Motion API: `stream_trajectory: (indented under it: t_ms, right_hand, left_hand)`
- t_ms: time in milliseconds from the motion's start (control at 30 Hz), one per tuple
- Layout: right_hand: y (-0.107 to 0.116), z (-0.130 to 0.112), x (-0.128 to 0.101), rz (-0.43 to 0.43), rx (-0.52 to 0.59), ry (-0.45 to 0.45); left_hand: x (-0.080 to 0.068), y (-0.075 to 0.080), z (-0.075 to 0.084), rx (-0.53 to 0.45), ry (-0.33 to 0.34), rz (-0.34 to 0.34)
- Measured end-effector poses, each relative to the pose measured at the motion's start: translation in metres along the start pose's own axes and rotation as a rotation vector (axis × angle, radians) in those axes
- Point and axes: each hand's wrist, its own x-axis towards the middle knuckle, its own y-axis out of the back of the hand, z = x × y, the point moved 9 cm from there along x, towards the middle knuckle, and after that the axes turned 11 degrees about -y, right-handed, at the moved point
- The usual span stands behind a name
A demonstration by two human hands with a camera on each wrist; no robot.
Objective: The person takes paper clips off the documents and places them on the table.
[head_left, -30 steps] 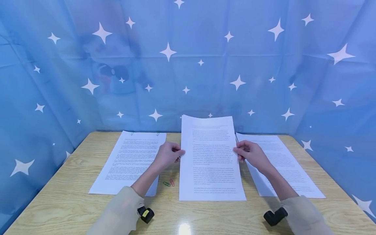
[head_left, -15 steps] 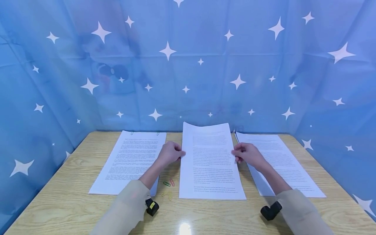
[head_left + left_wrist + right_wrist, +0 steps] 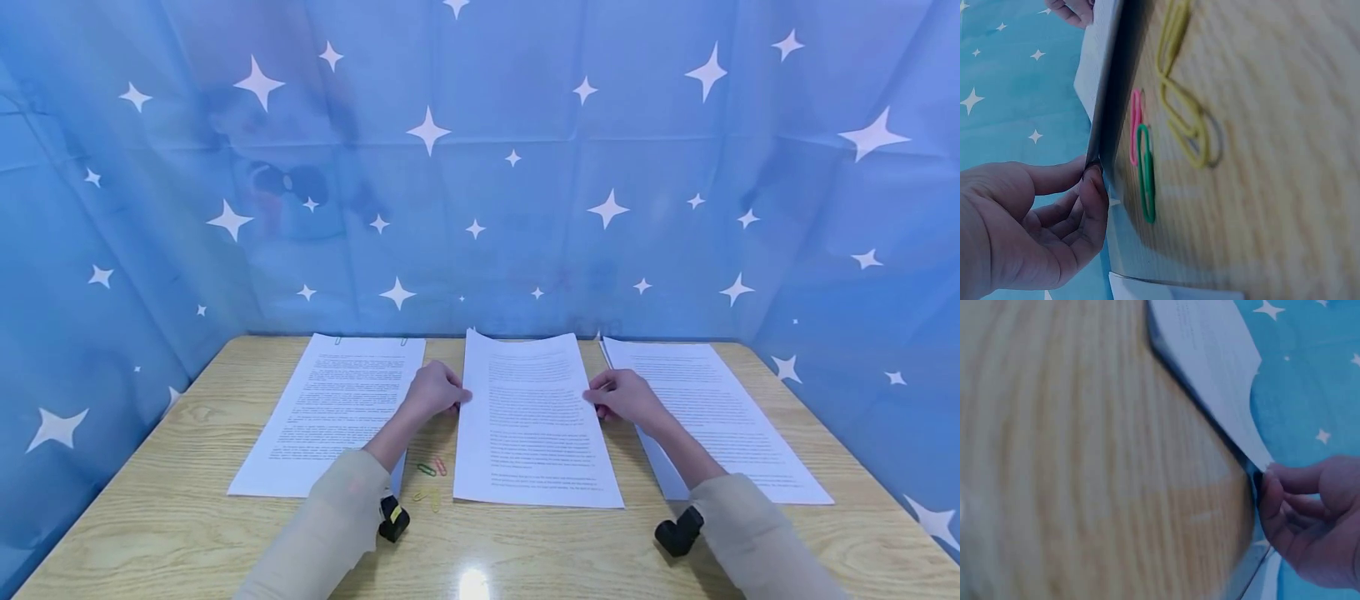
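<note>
A printed stack of paper (image 3: 536, 425) sits mid-table, its front edge low and its far end bowed between both hands. My left hand (image 3: 437, 390) pinches the left long edge between thumb and curled fingers; in the left wrist view that hand (image 3: 1041, 222) grips the sheets' side. On the opposite edge, my right hand (image 3: 621, 395) pinches the paper the same way, and the right wrist view shows its thumb and forefinger (image 3: 1272, 487) closed on the edge. Beside the left forearm lie a green paper clip (image 3: 1146, 175), a pink paper clip (image 3: 1135, 128) and yellow paper clips (image 3: 1188, 119).
To the left lies another printed stack (image 3: 330, 408) with two clips (image 3: 337, 340) along its far edge. A third stack (image 3: 727, 417) lies on the right, partly under the right forearm. Behind the wooden table (image 3: 555, 554) hangs a blue star-patterned curtain (image 3: 480, 167).
Both hands have lowered the middle stack; its far edge has dropped from against the curtain to about the table's back edge. The right hand has shifted slightly left.
</note>
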Motion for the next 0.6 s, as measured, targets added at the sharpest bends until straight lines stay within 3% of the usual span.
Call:
stream_trajectory:
  t_ms: [267,600]
  right_hand:
    - [0.0000,0.0013,0.0015,0.008,0.008,0.000]
    - [0.0032,-0.0016,-0.0037,0.025,0.019,0.021]
  left_hand:
    - [0.0028,0.0002,-0.0090,-0.059,0.038,0.001]
    - [-0.0029,0.0058,-0.0072,-0.139,0.024,0.015]
